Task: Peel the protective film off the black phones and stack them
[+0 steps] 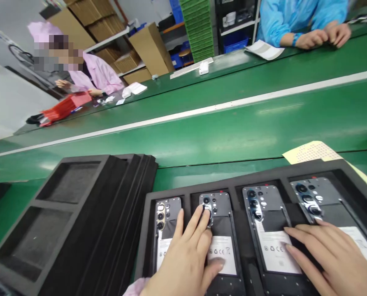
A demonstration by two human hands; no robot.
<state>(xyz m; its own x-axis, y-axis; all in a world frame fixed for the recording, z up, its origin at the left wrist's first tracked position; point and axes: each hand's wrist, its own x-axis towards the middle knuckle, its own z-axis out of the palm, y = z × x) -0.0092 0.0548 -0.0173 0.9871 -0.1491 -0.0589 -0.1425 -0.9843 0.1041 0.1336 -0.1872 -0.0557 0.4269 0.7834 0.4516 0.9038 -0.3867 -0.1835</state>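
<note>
A black foam tray [239,179] in front of me holds a row of phones without back covers, their white battery labels and camera lenses facing up. My left hand [183,257] lies over the second phone [223,205] from the left, fingers stretched, with fingertips at its camera lenses. Part of the leftmost phone [175,202] is hidden beneath that hand. My right hand [334,255] reaches across from the right with extended fingers. Its fingertips are at the right edge of the third phone [276,201], and it covers part of the rightmost phone [327,191].
To the left stands a stack of black foam trays [78,218]. A yellow dotted sheet [313,152] lies behind the phone tray. Beyond runs a green conveyor [202,135] with a pale rail. Two co-workers sit across it, one beside red material [63,107].
</note>
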